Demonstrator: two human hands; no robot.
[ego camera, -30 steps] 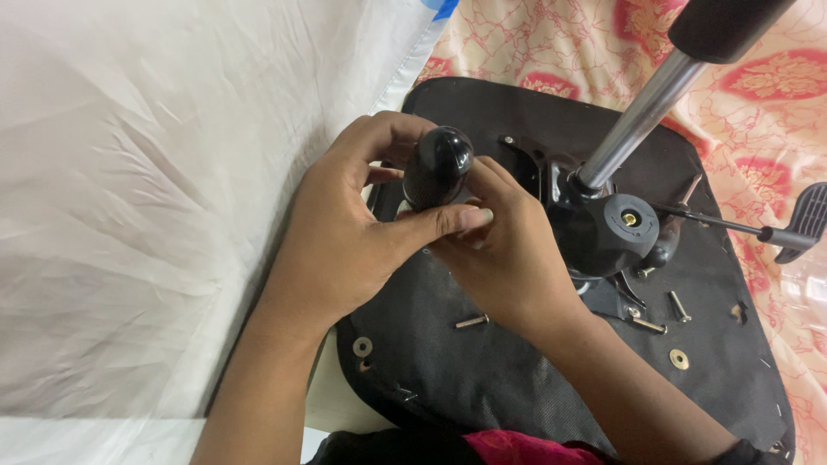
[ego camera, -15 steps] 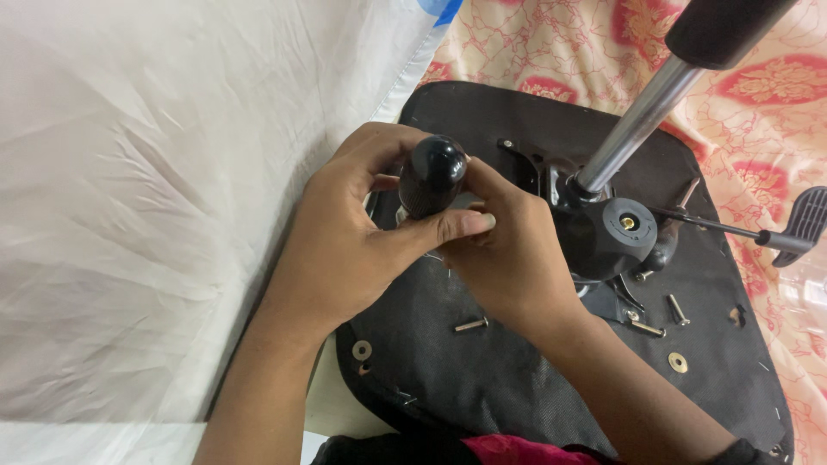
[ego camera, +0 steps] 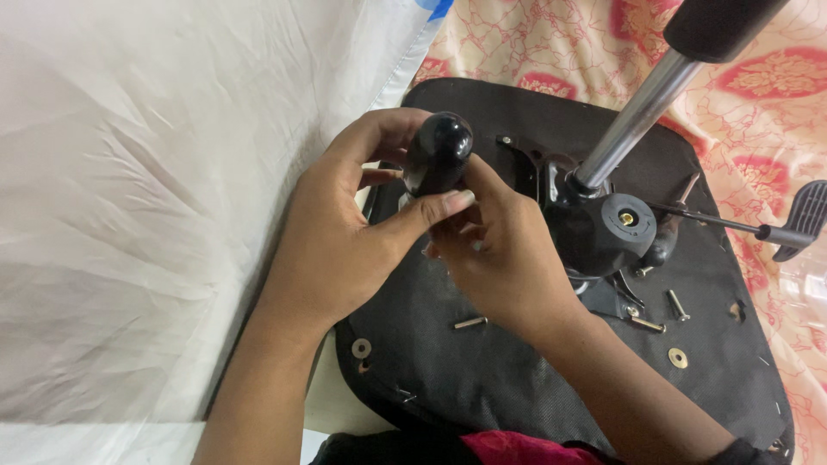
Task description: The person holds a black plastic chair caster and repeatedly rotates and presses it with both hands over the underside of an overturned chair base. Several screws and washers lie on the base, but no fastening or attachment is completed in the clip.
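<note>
Both of my hands hold a glossy black rounded knob [ego camera: 438, 155] above an upturned black chair seat [ego camera: 482, 370]. My left hand [ego camera: 353, 232] wraps it from the left, thumb pressed across its lower part. From the right, my right hand [ego camera: 504, 250] cups the knob's underside, fingers curled beneath it. What the knob joins to is hidden by my fingers. Right of my hands sits the black seat mechanism [ego camera: 603, 232] with a chrome column [ego camera: 637, 120] rising out of it.
Loose bolts [ego camera: 678, 304] and a small screw [ego camera: 470, 323] lie on the seat, with washers [ego camera: 678, 357] and a washer [ego camera: 361, 348] near its edge. A lever with a black paddle [ego camera: 797, 220] sticks out right. White plastic sheet [ego camera: 129, 215] lies left, patterned cloth [ego camera: 775, 112] behind.
The knob and both hands have shifted slightly left and up in view; the grip stays the same.
</note>
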